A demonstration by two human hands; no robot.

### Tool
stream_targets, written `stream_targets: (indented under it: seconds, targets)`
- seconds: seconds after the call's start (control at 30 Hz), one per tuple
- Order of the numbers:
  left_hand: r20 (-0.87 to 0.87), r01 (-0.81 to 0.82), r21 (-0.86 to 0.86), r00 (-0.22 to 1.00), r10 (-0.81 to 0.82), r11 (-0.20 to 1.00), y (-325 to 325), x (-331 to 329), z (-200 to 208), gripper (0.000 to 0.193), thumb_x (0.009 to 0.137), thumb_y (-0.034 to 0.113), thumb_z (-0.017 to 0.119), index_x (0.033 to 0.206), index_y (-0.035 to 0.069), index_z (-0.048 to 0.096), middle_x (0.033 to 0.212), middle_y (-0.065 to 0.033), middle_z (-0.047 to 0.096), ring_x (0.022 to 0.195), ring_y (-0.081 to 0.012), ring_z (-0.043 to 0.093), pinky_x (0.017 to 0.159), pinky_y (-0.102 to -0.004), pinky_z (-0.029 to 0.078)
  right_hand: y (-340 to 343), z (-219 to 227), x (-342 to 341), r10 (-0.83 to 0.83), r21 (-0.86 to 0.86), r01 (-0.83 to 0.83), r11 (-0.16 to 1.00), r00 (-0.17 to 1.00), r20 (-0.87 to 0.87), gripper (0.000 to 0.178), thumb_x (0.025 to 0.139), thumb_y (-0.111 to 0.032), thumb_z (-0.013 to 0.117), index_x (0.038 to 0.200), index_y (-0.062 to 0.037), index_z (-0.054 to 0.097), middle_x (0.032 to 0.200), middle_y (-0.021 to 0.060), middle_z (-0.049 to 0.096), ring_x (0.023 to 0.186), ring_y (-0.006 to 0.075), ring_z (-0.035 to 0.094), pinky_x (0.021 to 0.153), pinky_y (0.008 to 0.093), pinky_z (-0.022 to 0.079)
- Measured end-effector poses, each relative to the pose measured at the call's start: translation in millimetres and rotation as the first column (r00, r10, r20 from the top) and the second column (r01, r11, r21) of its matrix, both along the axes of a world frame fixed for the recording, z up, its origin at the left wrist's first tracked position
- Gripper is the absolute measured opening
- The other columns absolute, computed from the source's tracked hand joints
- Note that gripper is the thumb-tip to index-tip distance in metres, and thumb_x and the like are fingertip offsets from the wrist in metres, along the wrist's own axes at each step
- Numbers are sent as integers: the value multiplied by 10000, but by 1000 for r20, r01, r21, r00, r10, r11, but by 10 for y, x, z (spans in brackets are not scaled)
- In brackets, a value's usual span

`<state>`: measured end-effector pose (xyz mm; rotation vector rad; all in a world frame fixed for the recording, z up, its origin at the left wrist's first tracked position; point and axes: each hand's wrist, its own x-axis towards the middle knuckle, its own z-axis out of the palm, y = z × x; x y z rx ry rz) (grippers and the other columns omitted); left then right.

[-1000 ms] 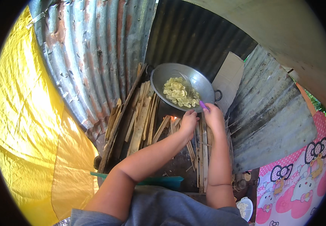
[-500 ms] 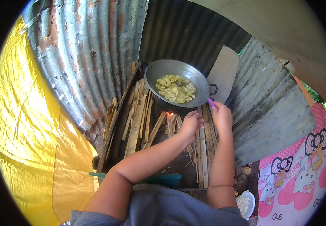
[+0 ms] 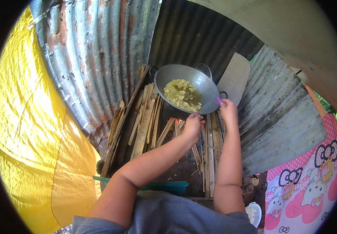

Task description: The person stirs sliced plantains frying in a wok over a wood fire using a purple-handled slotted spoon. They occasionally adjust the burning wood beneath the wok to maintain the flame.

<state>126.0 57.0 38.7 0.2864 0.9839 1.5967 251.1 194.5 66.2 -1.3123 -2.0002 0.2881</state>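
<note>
A wide metal wok (image 3: 211, 99) with dark loop handles sits over a wood fire (image 3: 172, 120). Thin pale-yellow round slices (image 3: 178, 91) float in its yellowish liquid, bunched toward the left. My right hand (image 3: 229, 111) is closed around the purple handle of a wire skimmer (image 3: 218, 100), beside the wok's right handle. The skimmer's round wire head rises over the far right rim, out of the liquid. My left hand (image 3: 194, 125) hovers just outside the wok's near rim with curled fingers; what they hold, if anything, is hidden.
Split firewood (image 3: 143, 124) lies left of and below the wok. Corrugated metal sheets (image 3: 94, 50) stand around the fire, with a cardboard piece (image 3: 234, 76) at the right. Yellow cloth (image 3: 28, 148) hangs at left, patterned pink cloth (image 3: 301, 191) at right. A white bowl (image 3: 258, 214) holds pale pieces.
The skimmer's head has come up out of the slices to the wok's far right rim. The slices have shifted left, baring liquid at the right. My left hand moved slightly left.
</note>
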Motion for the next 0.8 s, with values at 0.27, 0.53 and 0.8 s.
stream_targets:
  seconds: [0.27,0.53,0.8]
  targets:
    - [2,-8,-5,1000,8,1000,-33,-34,44,338,931,117,457,1260,44,445,1015,-40,603,853,-132,606,679,-260,474,-299,-149,-499,59,-23,-57,998,996,68,246,861,-160,589,1054,-19,644,957,238,646,925,396,619,804,423,489]
    - [67,43,12,997,-43,999,-78,29,53,347,938,127,438,1276,50,448,1022,-44,604,853,-132,602,704,-262,464,-1433,755,28,69,-23,-66,998,957,282,245,846,-156,599,1066,-70,663,978,185,653,926,353,617,804,399,484]
    - [53,129,29,990,-131,991,-111,246,52,358,951,163,425,1291,51,448,1062,-65,607,882,-149,600,728,-281,462,-1405,569,-164,-5,54,-11,998,957,289,222,841,-161,606,1045,-109,674,897,139,622,866,333,606,739,423,482]
